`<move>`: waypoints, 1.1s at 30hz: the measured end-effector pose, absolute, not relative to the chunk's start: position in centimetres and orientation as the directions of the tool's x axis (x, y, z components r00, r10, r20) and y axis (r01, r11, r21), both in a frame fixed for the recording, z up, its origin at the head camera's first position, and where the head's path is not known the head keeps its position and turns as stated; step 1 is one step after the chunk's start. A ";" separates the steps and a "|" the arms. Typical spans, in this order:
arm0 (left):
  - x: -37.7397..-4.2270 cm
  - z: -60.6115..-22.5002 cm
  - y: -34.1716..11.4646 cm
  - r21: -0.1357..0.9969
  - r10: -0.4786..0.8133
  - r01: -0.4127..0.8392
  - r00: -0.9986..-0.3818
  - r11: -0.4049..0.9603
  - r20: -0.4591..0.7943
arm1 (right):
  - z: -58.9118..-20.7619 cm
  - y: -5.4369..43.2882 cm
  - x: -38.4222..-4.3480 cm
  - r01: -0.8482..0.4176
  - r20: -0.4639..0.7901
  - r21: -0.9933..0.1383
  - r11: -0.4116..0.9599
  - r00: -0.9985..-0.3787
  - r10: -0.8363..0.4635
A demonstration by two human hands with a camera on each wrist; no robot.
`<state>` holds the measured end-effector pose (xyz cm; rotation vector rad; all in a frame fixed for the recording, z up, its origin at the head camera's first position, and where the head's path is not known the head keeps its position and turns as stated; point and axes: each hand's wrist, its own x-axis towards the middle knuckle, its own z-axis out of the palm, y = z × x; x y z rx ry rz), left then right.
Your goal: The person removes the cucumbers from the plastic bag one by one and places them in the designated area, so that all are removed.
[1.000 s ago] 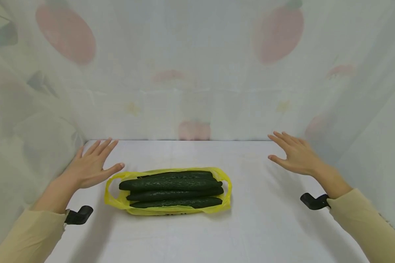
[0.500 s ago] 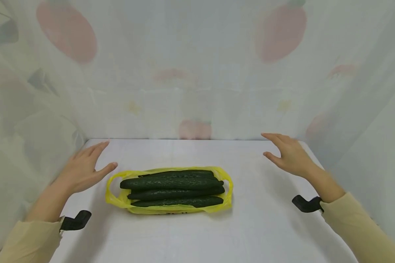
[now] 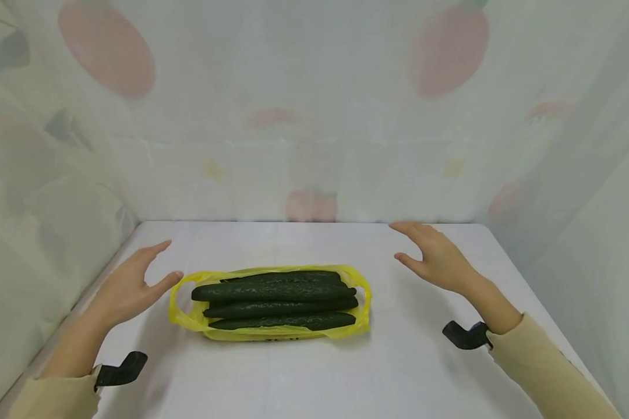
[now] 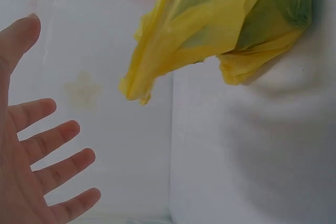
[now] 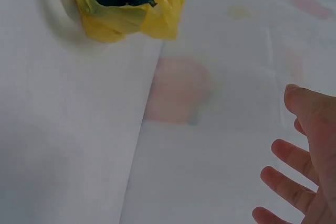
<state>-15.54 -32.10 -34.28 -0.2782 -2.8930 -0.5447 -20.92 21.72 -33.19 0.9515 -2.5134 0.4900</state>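
Several dark green cucumbers (image 3: 272, 291) lie side by side in a yellow plastic bag (image 3: 225, 336) on the white table. The bag's mouth gapes upward, with a loop handle at each end. My left hand (image 3: 128, 288) hovers by the bag's left handle, thumb spread from the fingers, holding nothing. In the left wrist view its fingers (image 4: 58, 174) are spread apart from the bag. Farther off, beyond the bag's right end, my right hand (image 3: 435, 256) hangs above the table, thumb apart and palm bare. The right wrist view shows its fingers (image 5: 286, 182) slightly bent around nothing.
A pale curtain (image 3: 367, 110) with faded fruit prints hangs behind the table (image 3: 314, 378) and along its left side. Another pale sheet (image 3: 592, 233) closes the right side. Black wrist mounts (image 3: 120, 369) sit at both sleeve cuffs.
My right hand has moved left toward the bag and a little lower. The left hand has come down nearer the bag's left handle. The bag and cucumbers stay in place.
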 end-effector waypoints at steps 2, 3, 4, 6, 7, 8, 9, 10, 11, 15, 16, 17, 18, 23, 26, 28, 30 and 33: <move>-15.3 -34.7 -32.1 0.368 0.137 0.215 -0.964 0.905 0.227 | -33.3 21.2 -20.7 -0.692 0.485 -0.187 0.698 -0.683 -0.547; -15.2 -34.9 -32.1 0.379 0.133 0.214 -0.964 0.900 0.229 | -33.4 20.9 -20.6 -0.692 0.481 -0.193 0.696 -0.685 -0.547; -15.1 -35.1 -32.1 0.388 0.128 0.212 -0.965 0.897 0.229 | -33.4 20.6 -20.5 -0.692 0.479 -0.198 0.694 -0.686 -0.547; -15.0 -35.5 -32.1 0.401 0.121 0.206 -0.966 0.892 0.228 | -33.4 20.1 -20.2 -0.695 0.475 -0.214 0.686 -0.688 -0.549; -14.9 -35.7 -32.1 0.411 0.120 0.207 -0.966 0.888 0.229 | -33.4 19.8 -20.1 -0.698 0.474 -0.221 0.681 -0.688 -0.550; -14.8 -35.9 -32.1 0.422 0.119 0.210 -0.966 0.882 0.231 | -33.4 19.5 -20.0 -0.700 0.472 -0.229 0.676 -0.687 -0.552; -14.7 -36.1 -32.1 0.429 0.119 0.213 -0.965 0.878 0.235 | -33.4 19.2 -19.9 -0.704 0.470 -0.237 0.670 -0.687 -0.555; -14.6 -36.3 -32.0 0.434 0.118 0.216 -0.963 0.875 0.242 | -33.4 18.9 -19.9 -0.706 0.468 -0.245 0.664 -0.686 -0.557; -14.5 -36.5 -32.0 0.442 0.116 0.218 -0.962 0.870 0.246 | -33.4 18.6 -19.8 -0.709 0.466 -0.256 0.657 -0.686 -0.559; -14.0 -37.4 -32.0 0.454 0.095 0.209 -0.961 0.866 0.262 | -33.5 17.5 -19.8 -0.715 0.464 -0.298 0.632 -0.687 -0.559; -13.9 -37.6 -32.0 0.457 0.083 0.201 -0.961 0.867 0.265 | -33.4 17.3 -19.8 -0.715 0.462 -0.310 0.626 -0.689 -0.558; -13.9 -37.7 -32.1 0.462 0.072 0.192 -0.962 0.866 0.265 | -33.4 17.0 -19.8 -0.714 0.458 -0.321 0.622 -0.692 -0.558; -13.8 -37.9 -32.0 0.465 0.059 0.181 -0.963 0.867 0.264 | -33.4 16.7 -19.8 -0.713 0.454 -0.330 0.618 -0.694 -0.559; -13.5 -38.3 -31.9 0.498 -0.003 0.120 -0.971 0.859 0.239 | -33.5 15.2 -19.8 -0.719 0.432 -0.366 0.590 -0.693 -0.577; -13.4 -38.5 -31.7 0.513 -0.034 0.101 -0.969 0.853 0.246 | -33.9 14.3 -19.7 -0.734 0.434 -0.379 0.563 -0.678 -0.593; -13.3 -38.6 -31.4 0.525 -0.053 0.096 -0.964 0.846 0.262 | -34.1 13.7 -19.7 -0.746 0.434 -0.388 0.542 -0.666 -0.607; -13.2 -38.8 -31.3 0.544 -0.075 0.087 -0.960 0.834 0.268 | -34.5 13.1 -19.7 -0.751 0.430 -0.401 0.524 -0.660 -0.616; -13.0 -39.0 -31.1 0.584 -0.113 0.061 -0.960 0.810 0.257 | -35.0 12.1 -19.6 -0.752 0.422 -0.433 0.497 -0.656 -0.626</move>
